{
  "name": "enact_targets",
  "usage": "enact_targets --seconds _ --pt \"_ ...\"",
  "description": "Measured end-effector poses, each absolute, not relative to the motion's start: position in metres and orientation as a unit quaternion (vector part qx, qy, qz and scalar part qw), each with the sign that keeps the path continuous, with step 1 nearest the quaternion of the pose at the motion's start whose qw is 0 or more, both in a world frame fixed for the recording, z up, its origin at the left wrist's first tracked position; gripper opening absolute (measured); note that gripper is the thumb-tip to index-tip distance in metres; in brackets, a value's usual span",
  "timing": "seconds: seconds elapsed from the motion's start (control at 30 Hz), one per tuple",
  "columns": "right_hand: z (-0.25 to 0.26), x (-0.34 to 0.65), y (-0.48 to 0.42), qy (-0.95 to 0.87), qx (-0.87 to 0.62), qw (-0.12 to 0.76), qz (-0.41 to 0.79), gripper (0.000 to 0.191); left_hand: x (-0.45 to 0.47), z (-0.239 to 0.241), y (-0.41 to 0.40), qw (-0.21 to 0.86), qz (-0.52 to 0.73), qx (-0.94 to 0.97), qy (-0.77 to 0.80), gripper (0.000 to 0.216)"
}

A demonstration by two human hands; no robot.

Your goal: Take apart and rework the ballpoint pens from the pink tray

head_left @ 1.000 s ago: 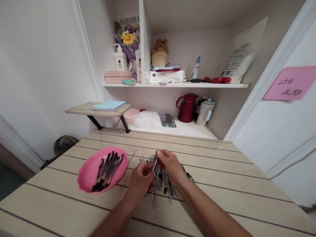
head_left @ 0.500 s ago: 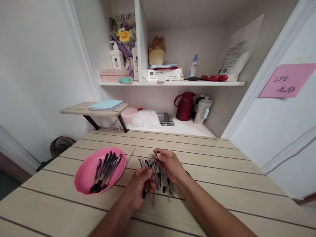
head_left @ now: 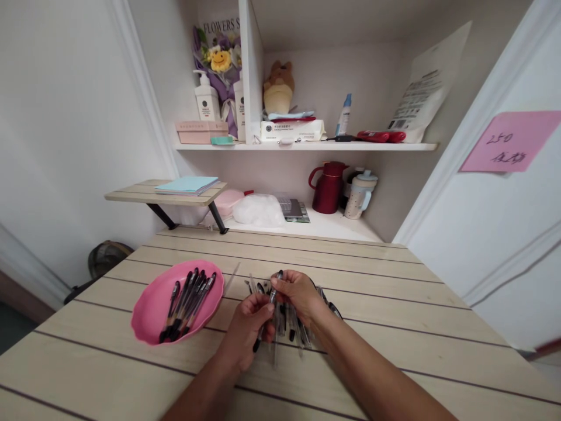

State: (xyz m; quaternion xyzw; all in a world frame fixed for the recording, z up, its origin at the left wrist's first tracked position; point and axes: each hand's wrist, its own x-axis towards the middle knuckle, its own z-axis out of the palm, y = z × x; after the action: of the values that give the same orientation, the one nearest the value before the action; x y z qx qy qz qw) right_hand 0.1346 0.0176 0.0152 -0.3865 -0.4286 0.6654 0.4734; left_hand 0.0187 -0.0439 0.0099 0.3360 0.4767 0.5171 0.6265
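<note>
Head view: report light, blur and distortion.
Head view: soft light, with a faint shadow along the right forearm; head view: the pen between left hand and right hand is recognizable, but loose pen parts below them blur together; head view: apparent wide-lens stretch, the cabinet's right side leaning outward.

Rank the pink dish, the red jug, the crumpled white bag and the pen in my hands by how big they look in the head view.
1. Pink dish
2. Red jug and crumpled white bag: too alike to rank
3. Pen, slim and partly covered by your left hand
</note>
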Motion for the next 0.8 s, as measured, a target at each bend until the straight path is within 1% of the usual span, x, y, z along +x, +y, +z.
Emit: enact_targets --seconds 0.13,0.33,0.4,0.53,0.63,0.7,0.8 --pt "0.019 0.135 0.016 -0.401 -0.353 0.477 0.698 0.034 0.014 0.007 -0.042 0.672 0.495 0.323 0.446 0.025" --pt "0.03 0.138 0.011 -0.393 -0.277 0.463 0.745 0.039 0.01 0.011 -0.042 0.749 0.455 0.253 0.41 0.025" --pt "0.032 0.137 0.01 -0.396 -0.282 0.461 0.742 0.037 0.01 0.012 -0.043 0.747 0.46 0.259 0.404 0.025" --pt "0.024 0.135 0.011 -0.43 -0.339 0.466 0.695 0.029 0.014 0.009 -0.042 0.702 0.5 0.293 0.414 0.024" --pt "0.018 0.133 0.013 -0.454 -0.361 0.479 0.659 0.03 0.014 0.007 -0.041 0.682 0.506 0.307 0.429 0.024" --pt "0.018 0.134 0.013 -0.457 -0.348 0.476 0.666 0.031 0.013 0.008 -0.042 0.69 0.496 0.303 0.431 0.023" --pt "0.024 0.137 0.011 -0.443 -0.297 0.448 0.717 0.033 0.011 0.01 -0.042 0.729 0.468 0.284 0.41 0.024"
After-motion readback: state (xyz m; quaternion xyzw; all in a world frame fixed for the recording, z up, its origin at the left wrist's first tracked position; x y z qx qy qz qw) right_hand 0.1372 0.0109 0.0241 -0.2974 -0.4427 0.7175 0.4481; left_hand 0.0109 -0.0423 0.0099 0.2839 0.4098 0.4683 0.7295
